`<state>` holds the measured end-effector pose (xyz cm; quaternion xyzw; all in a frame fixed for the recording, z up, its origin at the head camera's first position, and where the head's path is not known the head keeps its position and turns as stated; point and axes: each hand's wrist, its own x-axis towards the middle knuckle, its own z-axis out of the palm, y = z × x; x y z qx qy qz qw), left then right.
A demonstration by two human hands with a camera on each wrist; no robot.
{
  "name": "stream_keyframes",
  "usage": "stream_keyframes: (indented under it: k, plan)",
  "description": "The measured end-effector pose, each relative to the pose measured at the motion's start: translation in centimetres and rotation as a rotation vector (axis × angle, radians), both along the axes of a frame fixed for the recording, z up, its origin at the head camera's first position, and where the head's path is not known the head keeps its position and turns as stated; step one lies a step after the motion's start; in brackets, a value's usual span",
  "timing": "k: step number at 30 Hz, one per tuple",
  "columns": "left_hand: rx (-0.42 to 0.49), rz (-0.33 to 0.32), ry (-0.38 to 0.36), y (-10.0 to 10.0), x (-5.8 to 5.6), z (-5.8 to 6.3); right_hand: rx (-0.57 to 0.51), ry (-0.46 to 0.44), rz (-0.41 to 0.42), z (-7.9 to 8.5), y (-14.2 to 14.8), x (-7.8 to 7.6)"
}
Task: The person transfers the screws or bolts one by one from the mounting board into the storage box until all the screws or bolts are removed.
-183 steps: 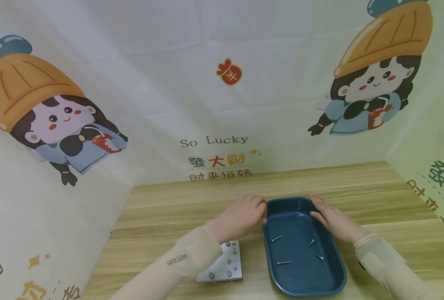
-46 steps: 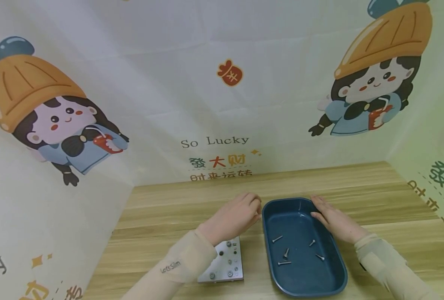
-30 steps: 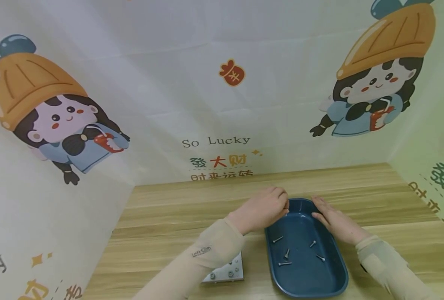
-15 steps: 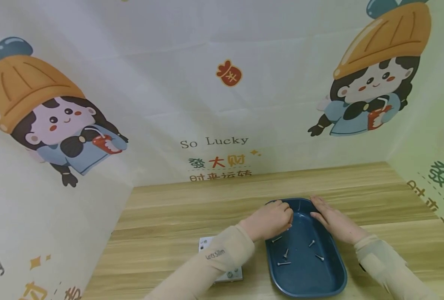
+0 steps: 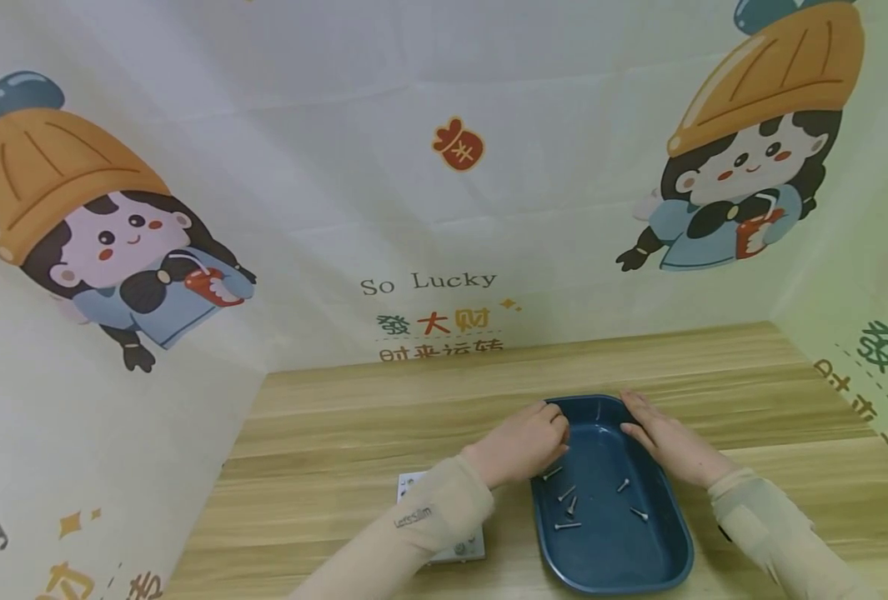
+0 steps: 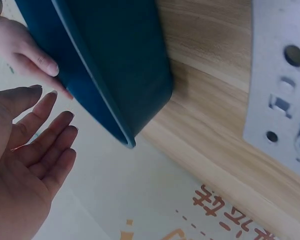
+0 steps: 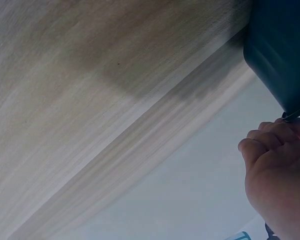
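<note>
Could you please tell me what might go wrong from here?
The six visible screws lie loose in the blue tray, so they could slide if the right hand at its rim tips it. The left hand, beside the opposite rim, might bump the tray. The left sleeve crosses over the metal plate and could nudge it.

The tray (image 5: 609,558) looks like smooth moulded plastic, with a low sheen on its outer wall and glossy highlights at its far end. Inside the tray, the screws (image 5: 567,526) are bare metal with a dull shine. Left of the tray, the plate (image 6: 272,95) is metal, its face smooth and satin. Beneath the tray, the tabletop (image 5: 323,433) has a wood-grain finish. Behind the tray hangs a matt, lightly creased cloth (image 5: 338,167). The sleeve (image 5: 444,500) left of the tray is soft, matt fabric.
</note>
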<state>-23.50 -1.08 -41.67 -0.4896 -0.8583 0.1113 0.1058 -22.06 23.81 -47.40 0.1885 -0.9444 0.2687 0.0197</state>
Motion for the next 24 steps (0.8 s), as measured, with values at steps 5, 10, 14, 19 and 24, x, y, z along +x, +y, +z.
stream_keyframes:
  k: [5,10,14,19,24]
  plan:
    - [0.116,0.066,-0.101,-1.9,0.5,0.8,0.000,0.001,0.008,0.1,-0.1,0.1]
    - [0.244,0.142,-0.179,-4.6,0.9,1.1,0.009,0.004,0.009,0.0,-0.2,0.0]
    - [0.337,0.155,-0.187,-7.3,1.5,1.2,0.004,0.014,0.016,0.1,-0.2,0.1]
    - [0.396,0.206,-0.232,-10.4,2.5,1.3,0.002,0.002,0.018,0.1,0.0,0.1]
    - [0.427,0.276,-0.235,-13.1,3.7,0.9,0.010,0.002,0.013,0.0,0.0,0.0]
